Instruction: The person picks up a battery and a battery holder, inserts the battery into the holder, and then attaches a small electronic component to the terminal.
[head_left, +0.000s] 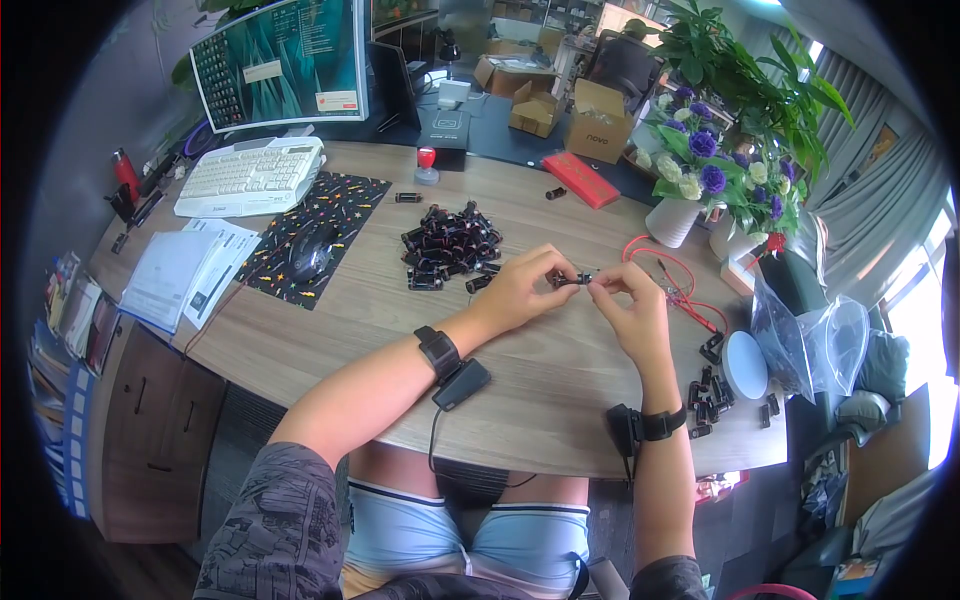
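Observation:
My left hand [525, 285] pinches a small dark part [573, 281] between thumb and fingertips above the middle of the desk. My right hand [635, 305] closes its thumb and forefinger at the other end of the same part. The part is too small to name its exact kind. Just left of my left hand lies a heap of small black cylindrical parts [445, 243] with red bits. A few more such parts [712, 398] lie near my right wrist, beside a pale blue round lid or dish [744, 364].
A red cable [700, 312] curls right of my right hand, near a clear plastic bag [815, 340]. Flowers in a white vase [675, 222], a red box [582, 179], a red-topped stamp [427, 166], a keyboard [250, 176] and a mouse [311, 252] stand around the desk.

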